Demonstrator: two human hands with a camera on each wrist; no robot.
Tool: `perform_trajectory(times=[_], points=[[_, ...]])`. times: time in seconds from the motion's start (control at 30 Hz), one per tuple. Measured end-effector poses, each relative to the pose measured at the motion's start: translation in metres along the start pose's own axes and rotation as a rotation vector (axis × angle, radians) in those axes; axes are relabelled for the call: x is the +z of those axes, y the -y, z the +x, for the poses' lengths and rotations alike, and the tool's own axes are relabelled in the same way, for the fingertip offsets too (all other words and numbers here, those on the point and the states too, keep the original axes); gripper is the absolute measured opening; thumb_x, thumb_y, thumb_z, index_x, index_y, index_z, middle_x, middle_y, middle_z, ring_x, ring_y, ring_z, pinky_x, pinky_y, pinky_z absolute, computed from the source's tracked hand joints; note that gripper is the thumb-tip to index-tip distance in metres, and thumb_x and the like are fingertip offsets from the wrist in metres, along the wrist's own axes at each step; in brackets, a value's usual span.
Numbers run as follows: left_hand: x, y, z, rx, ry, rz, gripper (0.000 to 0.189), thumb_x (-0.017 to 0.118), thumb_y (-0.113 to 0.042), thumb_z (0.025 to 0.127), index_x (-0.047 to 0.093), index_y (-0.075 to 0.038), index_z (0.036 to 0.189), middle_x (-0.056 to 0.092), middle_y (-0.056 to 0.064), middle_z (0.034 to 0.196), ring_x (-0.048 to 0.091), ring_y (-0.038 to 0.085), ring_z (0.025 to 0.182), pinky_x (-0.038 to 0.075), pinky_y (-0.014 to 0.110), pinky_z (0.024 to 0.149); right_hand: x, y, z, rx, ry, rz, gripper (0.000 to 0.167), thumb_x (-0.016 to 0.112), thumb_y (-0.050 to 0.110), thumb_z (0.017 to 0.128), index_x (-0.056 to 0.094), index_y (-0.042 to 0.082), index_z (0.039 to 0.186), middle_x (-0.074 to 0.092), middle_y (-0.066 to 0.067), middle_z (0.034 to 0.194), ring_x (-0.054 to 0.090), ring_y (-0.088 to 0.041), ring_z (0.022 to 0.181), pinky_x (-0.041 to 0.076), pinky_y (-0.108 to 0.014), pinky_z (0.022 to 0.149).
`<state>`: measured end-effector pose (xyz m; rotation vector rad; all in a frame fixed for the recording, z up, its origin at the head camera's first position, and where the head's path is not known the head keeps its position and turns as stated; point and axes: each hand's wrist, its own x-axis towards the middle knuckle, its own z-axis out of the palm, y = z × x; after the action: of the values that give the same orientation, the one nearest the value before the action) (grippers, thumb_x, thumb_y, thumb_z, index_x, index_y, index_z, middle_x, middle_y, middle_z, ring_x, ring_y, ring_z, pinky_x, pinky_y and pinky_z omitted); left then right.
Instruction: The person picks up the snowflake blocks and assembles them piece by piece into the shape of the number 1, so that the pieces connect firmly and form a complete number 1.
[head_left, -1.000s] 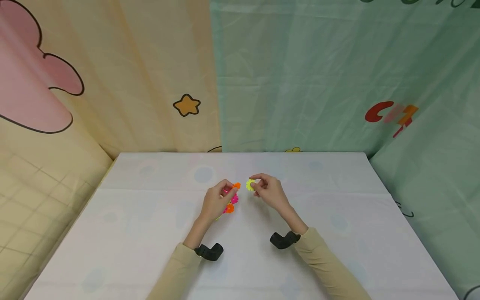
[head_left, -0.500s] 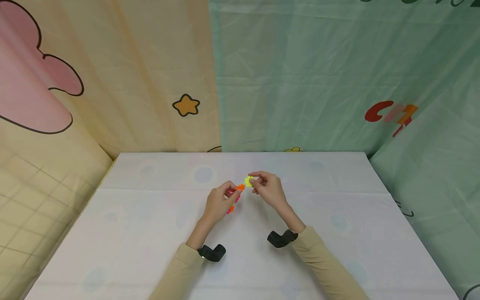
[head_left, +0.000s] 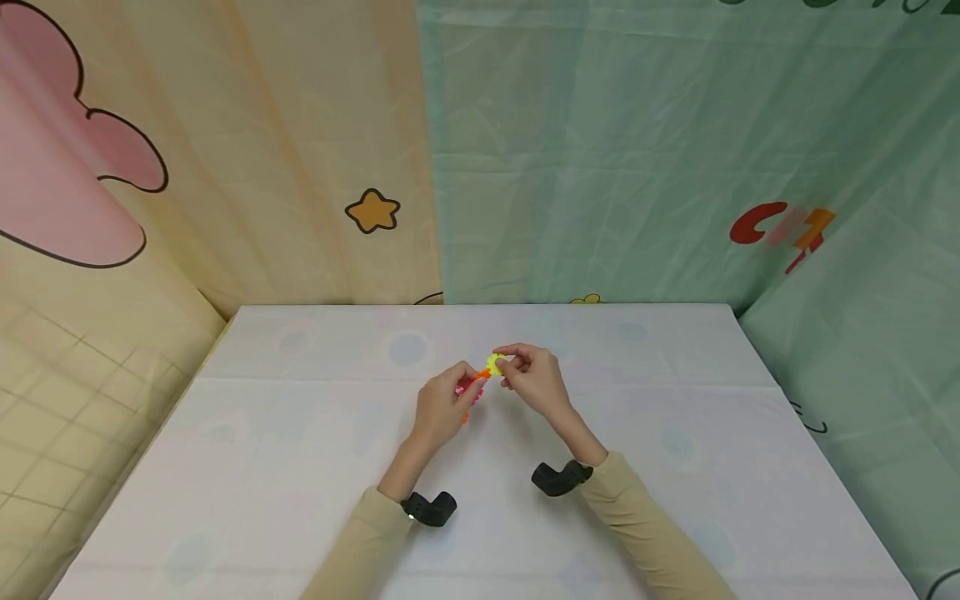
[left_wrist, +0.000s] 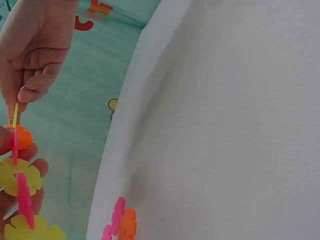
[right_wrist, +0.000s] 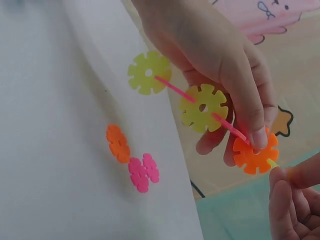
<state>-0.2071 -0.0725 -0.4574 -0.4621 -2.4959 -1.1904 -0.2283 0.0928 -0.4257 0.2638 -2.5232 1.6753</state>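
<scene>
My left hand (head_left: 438,407) pinches the end of a chain of notched plastic snowflake discs. In the right wrist view its thumb presses the end orange disc (right_wrist: 256,154); edge-on pink discs alternate with yellow-green discs (right_wrist: 204,108) down the chain. Between thumb and finger, my right hand (head_left: 538,379) pinches a single yellow disc (head_left: 495,364). That yellow disc is edge-on in the left wrist view, its rim right at the orange disc's notch. Fingers hide much of the yellow disc in the right wrist view.
Loose discs lie on the white-covered table (head_left: 300,467) under the hands: an orange one (right_wrist: 118,144) beside pink ones (right_wrist: 142,174). Printed curtains (head_left: 585,167) hang behind the table. A black camera mount (head_left: 561,478) sits on each wrist.
My left hand has moved slightly right and my right hand slightly left. The gap between the yellow disc and the orange disc has closed, and they now meet.
</scene>
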Motion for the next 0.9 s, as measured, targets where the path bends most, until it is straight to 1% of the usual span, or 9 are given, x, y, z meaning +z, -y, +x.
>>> perform_trajectory(times=[0.07, 0.17, 0.23, 0.3, 0.5, 0.6, 0.67, 0.73, 0.9], points=[[0.001, 0.0, -0.001, 0.06, -0.048, 0.02, 0.009, 0.068, -0.017, 0.089, 0.062, -0.011, 0.086, 0.067, -0.001, 0.071, 0.057, 0.009, 0.058, 0.046, 0.021, 0.054, 0.0, 0.002, 0.0, -0.003, -0.001, -0.019, 0.017, 0.065, 0.008, 0.088, 0.072, 0.002, 0.103, 0.059, -0.009, 0.062, 0.065, -0.038, 0.061, 0.043, -0.02, 0.047], [0.003, 0.0, -0.001, 0.13, -0.116, 0.05, 0.01, 0.068, -0.017, 0.089, 0.062, -0.011, 0.084, 0.066, -0.001, 0.071, 0.061, 0.009, 0.061, 0.049, 0.023, 0.057, -0.002, 0.007, -0.001, 0.007, 0.009, -0.043, 0.017, 0.065, 0.008, 0.088, 0.072, 0.001, 0.103, 0.059, -0.009, 0.061, 0.065, -0.034, 0.06, 0.043, -0.021, 0.047], [0.004, 0.001, -0.001, 0.158, -0.146, 0.066, 0.01, 0.069, -0.016, 0.088, 0.062, -0.011, 0.084, 0.066, -0.001, 0.071, 0.061, 0.01, 0.064, 0.05, 0.025, 0.058, -0.003, 0.01, 0.0, 0.02, 0.022, -0.049, 0.017, 0.065, 0.009, 0.089, 0.071, 0.001, 0.103, 0.06, -0.009, 0.061, 0.066, -0.034, 0.06, 0.042, -0.021, 0.047], [0.004, 0.001, 0.0, 0.166, -0.155, 0.069, 0.009, 0.069, -0.016, 0.087, 0.063, -0.01, 0.084, 0.066, 0.0, 0.071, 0.062, 0.012, 0.065, 0.05, 0.026, 0.058, -0.004, 0.012, 0.001, 0.029, 0.034, -0.059, 0.017, 0.065, 0.009, 0.089, 0.071, 0.001, 0.103, 0.06, -0.008, 0.061, 0.065, -0.033, 0.06, 0.041, -0.021, 0.048], [0.004, 0.0, 0.002, 0.151, -0.144, 0.057, 0.01, 0.07, -0.016, 0.087, 0.064, -0.008, 0.085, 0.066, 0.002, 0.072, 0.064, 0.014, 0.069, 0.052, 0.028, 0.061, -0.006, 0.019, 0.004, 0.047, 0.067, -0.081, 0.017, 0.065, 0.008, 0.088, 0.072, 0.001, 0.102, 0.061, -0.007, 0.06, 0.065, -0.034, 0.06, 0.037, -0.022, 0.046], [0.004, 0.0, 0.003, 0.142, -0.14, 0.053, 0.011, 0.07, -0.016, 0.087, 0.063, -0.009, 0.085, 0.066, 0.002, 0.072, 0.064, 0.015, 0.069, 0.051, 0.028, 0.059, -0.007, 0.019, 0.005, 0.056, 0.079, -0.08, 0.017, 0.065, 0.008, 0.088, 0.071, 0.001, 0.102, 0.061, -0.007, 0.06, 0.064, -0.03, 0.058, 0.038, -0.022, 0.046], [0.004, 0.001, 0.003, 0.142, -0.133, 0.052, 0.011, 0.069, -0.017, 0.088, 0.062, -0.009, 0.085, 0.065, 0.001, 0.071, 0.063, 0.014, 0.068, 0.051, 0.027, 0.059, -0.007, 0.019, 0.006, 0.061, 0.086, -0.069, 0.017, 0.065, 0.009, 0.088, 0.071, 0.002, 0.102, 0.062, -0.007, 0.061, 0.064, -0.029, 0.058, 0.04, -0.022, 0.047], [0.003, 0.001, 0.004, 0.137, -0.127, 0.054, 0.011, 0.068, -0.018, 0.089, 0.061, -0.01, 0.085, 0.065, 0.0, 0.071, 0.063, 0.013, 0.066, 0.051, 0.026, 0.059, -0.009, 0.018, 0.008, 0.061, 0.098, -0.057, 0.018, 0.066, 0.01, 0.088, 0.071, 0.002, 0.104, 0.062, -0.007, 0.062, 0.065, -0.025, 0.057, 0.045, -0.022, 0.05], [0.0, 0.0, 0.004, 0.099, -0.105, 0.044, 0.01, 0.068, -0.018, 0.09, 0.061, -0.01, 0.089, 0.067, 0.001, 0.072, 0.062, 0.011, 0.061, 0.05, 0.023, 0.058, -0.01, 0.016, 0.01, 0.077, 0.123, -0.022, 0.021, 0.067, 0.012, 0.088, 0.071, 0.002, 0.106, 0.064, -0.009, 0.067, 0.067, -0.028, 0.063, 0.055, -0.024, 0.06]])
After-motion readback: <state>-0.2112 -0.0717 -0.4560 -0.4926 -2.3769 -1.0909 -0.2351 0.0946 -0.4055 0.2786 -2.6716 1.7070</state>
